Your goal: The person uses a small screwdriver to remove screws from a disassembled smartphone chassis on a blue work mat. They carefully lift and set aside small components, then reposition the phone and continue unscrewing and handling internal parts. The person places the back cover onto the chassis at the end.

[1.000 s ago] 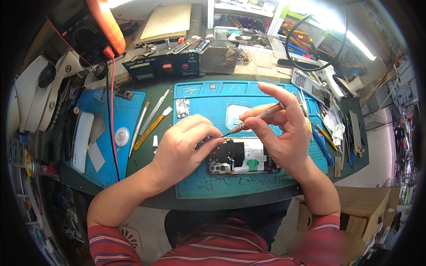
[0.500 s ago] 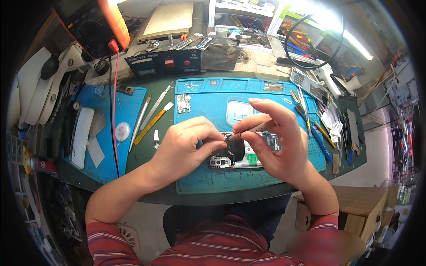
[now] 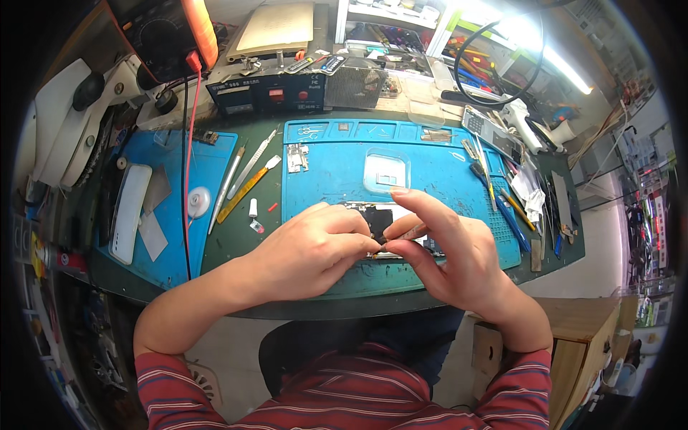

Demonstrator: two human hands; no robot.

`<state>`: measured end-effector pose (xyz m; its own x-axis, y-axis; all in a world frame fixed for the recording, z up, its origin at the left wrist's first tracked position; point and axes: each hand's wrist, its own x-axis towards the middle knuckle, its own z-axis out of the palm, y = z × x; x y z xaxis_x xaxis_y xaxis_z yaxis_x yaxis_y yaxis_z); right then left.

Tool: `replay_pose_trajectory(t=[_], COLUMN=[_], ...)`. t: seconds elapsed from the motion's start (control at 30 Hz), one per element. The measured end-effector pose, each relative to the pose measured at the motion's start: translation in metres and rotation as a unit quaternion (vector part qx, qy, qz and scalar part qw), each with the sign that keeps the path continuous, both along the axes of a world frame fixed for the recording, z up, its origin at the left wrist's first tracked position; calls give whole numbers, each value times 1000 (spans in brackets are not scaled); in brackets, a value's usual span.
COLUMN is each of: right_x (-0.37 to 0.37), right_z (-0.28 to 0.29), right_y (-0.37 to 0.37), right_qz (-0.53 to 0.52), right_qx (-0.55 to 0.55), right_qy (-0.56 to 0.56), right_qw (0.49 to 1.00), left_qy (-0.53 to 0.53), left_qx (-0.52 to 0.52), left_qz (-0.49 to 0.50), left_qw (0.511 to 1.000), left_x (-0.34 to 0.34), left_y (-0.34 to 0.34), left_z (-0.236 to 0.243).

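An opened smartphone [image 3: 382, 219] with its inner parts bare lies on the blue work mat [image 3: 322, 179] in front of me. Over its left end my left hand [image 3: 315, 247] is closed, thumb and forefinger pinched at the phone's near edge. Whatever sits between those fingertips is too small to make out. My right hand [image 3: 455, 251] grips a slim pen-like tool [image 3: 413, 233] between thumb and fingers, its tip meeting the left fingertips. Both hands cover much of the phone. Just beyond it, a clear plastic tray [image 3: 387, 159] holds small rectangular pieces.
Left of the mat lie a yellow-handled brush [image 3: 247, 192], a scalpel-like tool [image 3: 254, 165] and a small white-capped bottle [image 3: 254, 211]. Pliers [image 3: 512, 218] and other hand tools crowd the right side. A blue-black powered box [image 3: 269, 93] stands behind. Red and black cables hang at left.
Both hands have shifted toward the phone's near edge, and the left now covers the phone's camera end. The tool tip has moved nearer to me along with them. The view has tilted slightly.
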<state>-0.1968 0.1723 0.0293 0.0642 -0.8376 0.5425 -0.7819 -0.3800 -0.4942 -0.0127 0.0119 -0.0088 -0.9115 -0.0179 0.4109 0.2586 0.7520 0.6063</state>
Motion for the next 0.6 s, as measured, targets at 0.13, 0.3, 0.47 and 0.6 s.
replay_pose_trajectory(t=[0.13,0.3,0.47,0.6], right_x=[1,1,-1,-4], right_z=[0,-3,-2,5], right_y=[-1,-3,-3,4], right_qz=[1,3,52,24], right_qx=[3,10,35,65], right_qy=[4,5,4,66], right_qw=[1000,1000,998,995], left_qy=[8,3,16,15], left_qx=[-1,-8,-11,28], left_qz=[1,3,5,30], left_qw=[1000,1000,1000,999], left_x=[0,0,-1,-2], left_y=[-1,-1,-2,-5], left_z=[-5,-4,-5,-4])
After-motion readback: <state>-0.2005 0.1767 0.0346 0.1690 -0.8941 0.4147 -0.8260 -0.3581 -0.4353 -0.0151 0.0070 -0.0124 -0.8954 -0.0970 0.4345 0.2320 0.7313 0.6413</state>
